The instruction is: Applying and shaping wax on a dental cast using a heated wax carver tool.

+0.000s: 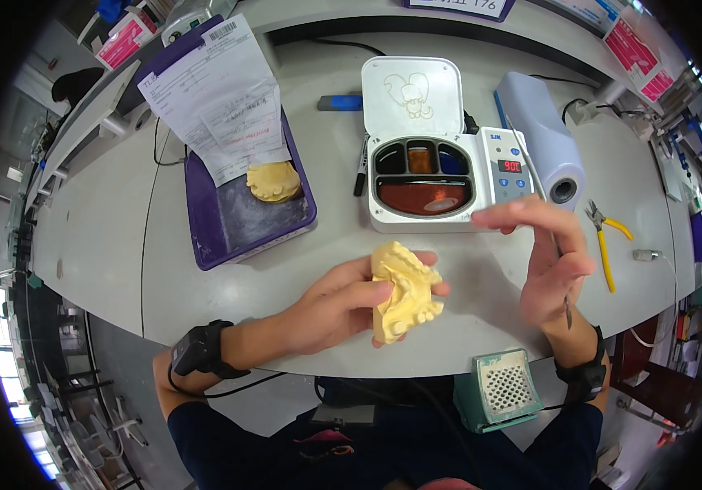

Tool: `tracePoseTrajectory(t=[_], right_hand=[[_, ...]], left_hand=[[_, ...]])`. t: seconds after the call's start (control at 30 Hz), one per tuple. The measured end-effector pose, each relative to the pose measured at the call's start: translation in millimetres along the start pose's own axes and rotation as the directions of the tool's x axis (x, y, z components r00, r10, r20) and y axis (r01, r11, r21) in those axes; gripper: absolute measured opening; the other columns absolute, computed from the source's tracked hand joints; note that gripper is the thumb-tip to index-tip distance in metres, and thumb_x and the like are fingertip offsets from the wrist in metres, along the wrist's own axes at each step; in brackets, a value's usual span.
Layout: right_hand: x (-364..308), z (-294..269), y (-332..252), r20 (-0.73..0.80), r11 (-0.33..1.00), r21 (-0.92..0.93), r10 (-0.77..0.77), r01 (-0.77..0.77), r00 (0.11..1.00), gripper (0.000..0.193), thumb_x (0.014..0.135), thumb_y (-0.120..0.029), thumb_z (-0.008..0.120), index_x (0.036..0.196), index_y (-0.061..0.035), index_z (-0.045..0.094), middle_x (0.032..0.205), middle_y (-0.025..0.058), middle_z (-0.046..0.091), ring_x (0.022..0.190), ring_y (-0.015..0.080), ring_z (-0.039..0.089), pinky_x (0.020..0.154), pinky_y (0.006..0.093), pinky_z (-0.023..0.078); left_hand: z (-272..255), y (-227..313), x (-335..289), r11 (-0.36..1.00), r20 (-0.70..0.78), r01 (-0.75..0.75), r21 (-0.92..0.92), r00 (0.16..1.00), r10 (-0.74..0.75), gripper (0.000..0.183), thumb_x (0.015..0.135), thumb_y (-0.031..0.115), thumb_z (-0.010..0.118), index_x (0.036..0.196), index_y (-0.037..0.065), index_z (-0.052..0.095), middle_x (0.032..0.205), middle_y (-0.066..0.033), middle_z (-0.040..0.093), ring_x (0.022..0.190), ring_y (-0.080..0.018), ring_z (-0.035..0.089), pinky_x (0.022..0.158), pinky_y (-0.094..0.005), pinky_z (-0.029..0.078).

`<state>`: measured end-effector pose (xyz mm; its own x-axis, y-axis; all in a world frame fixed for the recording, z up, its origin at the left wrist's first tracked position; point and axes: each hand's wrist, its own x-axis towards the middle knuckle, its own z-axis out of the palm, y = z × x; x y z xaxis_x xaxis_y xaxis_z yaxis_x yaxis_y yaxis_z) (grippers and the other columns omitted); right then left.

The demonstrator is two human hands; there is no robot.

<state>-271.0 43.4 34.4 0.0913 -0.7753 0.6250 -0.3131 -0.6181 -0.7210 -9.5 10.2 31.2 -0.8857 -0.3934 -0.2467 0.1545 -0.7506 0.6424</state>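
Observation:
My left hand (339, 300) is wrapped round a yellow plaster dental model (400, 286), held above the table's near edge with its row of teeth toward the right. Fingertips show along its far side and the thumb presses on its face. Raised to the right of the model, my right hand (548, 253) holds a slim metal wax-carving tool (530, 167) between its fingers. One end points up past the wax heater (384, 216), the other down below the palm. The heater's lid (413, 94) stands up, baring several wells of dark, amber, blue and reddish-brown wax.
A purple tray (212, 245) at left holds papers (212, 102) and another plaster model (273, 181). At right lie yellow-handled pliers (604, 245) beside a pale blue device (540, 135). A green box with a perforated top (504, 388) sits at the near edge. A marker (361, 167) lies left of the heater.

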Motion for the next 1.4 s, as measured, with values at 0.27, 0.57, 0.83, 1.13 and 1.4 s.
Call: tracePoseTrajectory(t=[0.27, 0.57, 0.83, 1.13, 1.4], right_hand=[[8, -6, -4, -0.059, 0.988, -0.131, 0.071, -0.078, 0.996, 0.074, 0.104, -0.055, 0.014, 0.108, 0.0007, 0.063, 0.107, 0.0138, 0.059, 0.09, 0.0192, 0.056, 0.074, 0.031, 0.046], [9, -6, -5, 0.03, 0.987, -0.019, 0.161, -0.161, 0.986, 0.051, 0.107, -0.033, 0.03, 0.114, 0.0027, 0.065, 0.103, 0.0148, 0.068, 0.089, 0.0171, 0.058, 0.078, 0.0305, 0.045], [14, -15, 4, 0.087, 0.67, 0.532, 0.566, -0.519, 0.82, 0.05, 0.107, -0.037, 0.037, 0.125, 0.0035, 0.06, 0.109, 0.0157, 0.07, 0.083, 0.0117, 0.057, 0.081, 0.0271, 0.047], [18, -20, 6, 0.143, 0.504, 0.684, 0.615, -0.527, 0.775, 0.049, 0.107, -0.037, 0.038, 0.128, 0.0036, 0.057, 0.111, 0.0151, 0.069, 0.083, 0.0113, 0.057, 0.083, 0.0265, 0.048], [16, -21, 8, 0.122, 0.5, 0.671, 0.655, -0.548, 0.746, 0.039, 0.103, -0.023, 0.052, 0.133, 0.0018, 0.055, 0.114, 0.0127, 0.068, 0.085, 0.0089, 0.056, 0.082, 0.0241, 0.048]], left_hand=[[-9, -8, 8, 0.987, 0.087, 0.147, 0.063, 0.985, -0.152, 0.058, 0.1, 0.031, 0.031, 0.151, 0.002, 0.029, 0.122, -0.0148, 0.057, 0.09, -0.0134, 0.058, 0.072, -0.0271, 0.047], [-25, -17, 1, 0.995, 0.23, 0.045, 0.085, 0.971, -0.063, 0.095, 0.086, 0.033, 0.061, 0.158, 0.014, 0.001, 0.134, -0.0134, 0.043, 0.087, -0.0145, 0.048, 0.069, -0.0243, 0.04], [-11, -5, -2, 0.955, 0.179, 0.243, 0.169, 0.946, -0.272, 0.093, 0.082, 0.031, 0.064, 0.152, 0.019, 0.004, 0.132, -0.0197, 0.043, 0.087, -0.0192, 0.055, 0.086, -0.0369, 0.048], [-21, -10, 9, 0.991, 0.091, 0.136, 0.001, 0.987, -0.135, 0.081, 0.083, 0.037, 0.063, 0.148, 0.01, 0.023, 0.13, -0.0163, 0.046, 0.096, -0.021, 0.061, 0.071, -0.0317, 0.053], [-18, -13, 0, 0.972, 0.178, 0.096, 0.214, 0.975, -0.136, 0.07, 0.094, 0.011, 0.056, 0.15, 0.008, 0.014, 0.144, -0.0166, 0.038, 0.101, -0.0188, 0.059, 0.077, -0.0338, 0.055]])
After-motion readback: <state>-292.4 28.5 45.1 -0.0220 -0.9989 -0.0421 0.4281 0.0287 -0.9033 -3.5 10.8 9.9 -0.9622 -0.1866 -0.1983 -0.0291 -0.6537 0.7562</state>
